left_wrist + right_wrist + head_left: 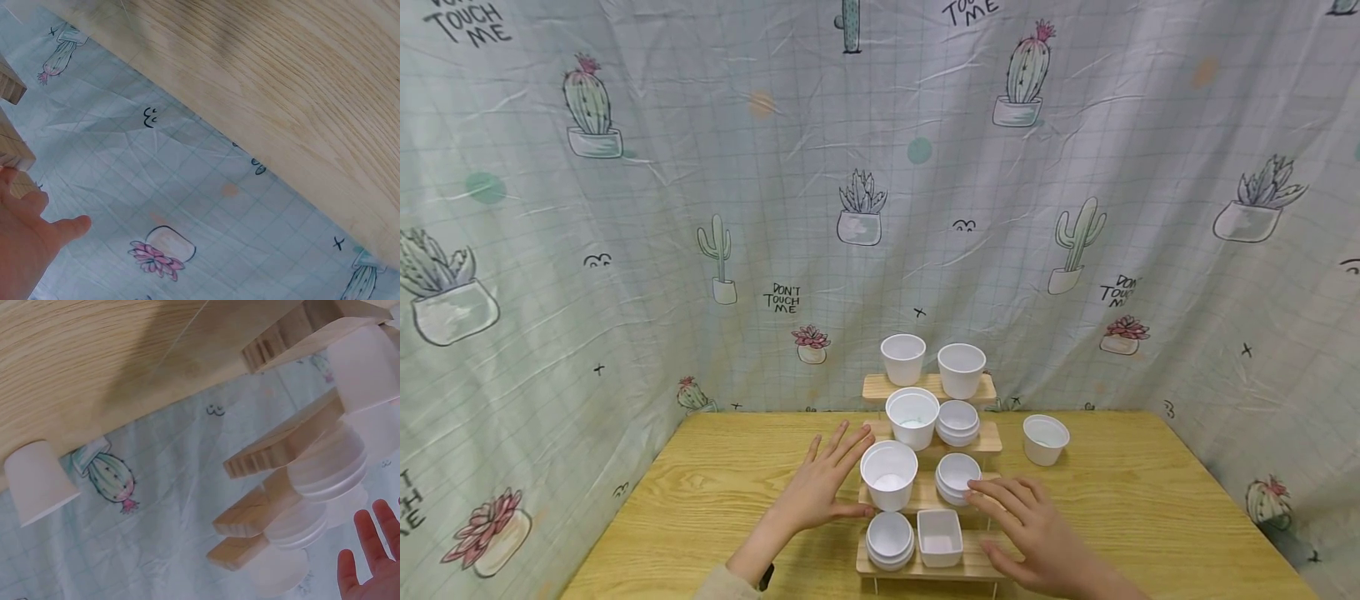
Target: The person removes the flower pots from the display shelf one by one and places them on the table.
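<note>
The light-wood four-tier stand [976, 563] sits on the wood-grain table [700, 504], two white plastic pots on every tier. The main risk is a knock: the person's left hand [822, 488] lies by the stand's left edge, its grip spread, seeming to touch a board end. A sideways push there could shift the whole stand and slide pots off the narrow boards, as no lip shows to stop them. The person's right hand [1037, 531] has its grip loosely spread, fingertips at the rim of the short ringed white pot [952, 477] on the second tier up; whether they touch is unclear. A careless nudge could tip that pot, while the thumb below might catch the square white pot [940, 537] on the lowest tier.

Every pot stands mouth up. The tall round white pot [912, 419] on the third tier up shows faint greenish marks or bits inside, too small to identify. The tall round pot [889, 477] below it, the two top-tier pots [961, 372] and the separate white cup-shaped pot [1046, 442] on the table, right of the stand, show no clear contents.
</note>
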`<state>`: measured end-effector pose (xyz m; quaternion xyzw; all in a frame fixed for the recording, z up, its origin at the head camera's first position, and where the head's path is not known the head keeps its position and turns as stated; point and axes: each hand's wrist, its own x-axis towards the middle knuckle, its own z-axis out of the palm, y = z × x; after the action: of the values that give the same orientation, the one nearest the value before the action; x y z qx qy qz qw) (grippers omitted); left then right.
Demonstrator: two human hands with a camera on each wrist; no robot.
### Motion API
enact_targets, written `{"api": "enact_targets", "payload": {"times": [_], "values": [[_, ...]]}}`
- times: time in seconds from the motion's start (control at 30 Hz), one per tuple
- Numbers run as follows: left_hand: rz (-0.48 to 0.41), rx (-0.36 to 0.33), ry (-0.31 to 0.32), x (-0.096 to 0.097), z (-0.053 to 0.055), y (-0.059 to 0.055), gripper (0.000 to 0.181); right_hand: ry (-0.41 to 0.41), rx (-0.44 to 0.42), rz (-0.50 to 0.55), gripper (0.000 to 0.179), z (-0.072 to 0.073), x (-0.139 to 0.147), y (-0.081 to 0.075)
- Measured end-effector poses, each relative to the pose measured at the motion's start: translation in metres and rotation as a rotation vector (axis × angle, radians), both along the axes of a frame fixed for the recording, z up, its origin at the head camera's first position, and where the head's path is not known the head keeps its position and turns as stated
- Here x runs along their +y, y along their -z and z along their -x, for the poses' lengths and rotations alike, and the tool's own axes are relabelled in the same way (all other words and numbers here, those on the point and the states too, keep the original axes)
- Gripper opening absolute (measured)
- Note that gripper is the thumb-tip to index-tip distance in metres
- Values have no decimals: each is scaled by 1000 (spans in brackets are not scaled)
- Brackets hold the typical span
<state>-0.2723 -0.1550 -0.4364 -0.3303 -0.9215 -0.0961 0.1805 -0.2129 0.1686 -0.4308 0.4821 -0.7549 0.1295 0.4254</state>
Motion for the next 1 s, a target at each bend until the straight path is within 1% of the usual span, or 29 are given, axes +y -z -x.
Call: {"api": "enact_targets", "payload": {"times": [0.23, 0.43, 0.5, 0.67, 0.83, 1.0], "values": [[3, 3, -3, -1, 0, 0, 97, -38, 11, -39, 44, -2, -9, 0], [6, 7, -6, -1, 0, 0, 97, -89, 42, -63, 46, -1, -18, 2], [5, 7, -5, -1, 0, 0, 97, -92, 52, -74, 46, -1, -20, 3], [4, 0, -7, 0, 0, -1, 97, -57, 47, -126, 49, -3, -25, 7], [11, -2, -13, -1, -1, 0, 97, -1, 30, -188, 60, -7, -30, 11], [7, 5, -6, 0, -1, 0, 96, 9, 45, -204, 60, -6, -34, 17]]}}
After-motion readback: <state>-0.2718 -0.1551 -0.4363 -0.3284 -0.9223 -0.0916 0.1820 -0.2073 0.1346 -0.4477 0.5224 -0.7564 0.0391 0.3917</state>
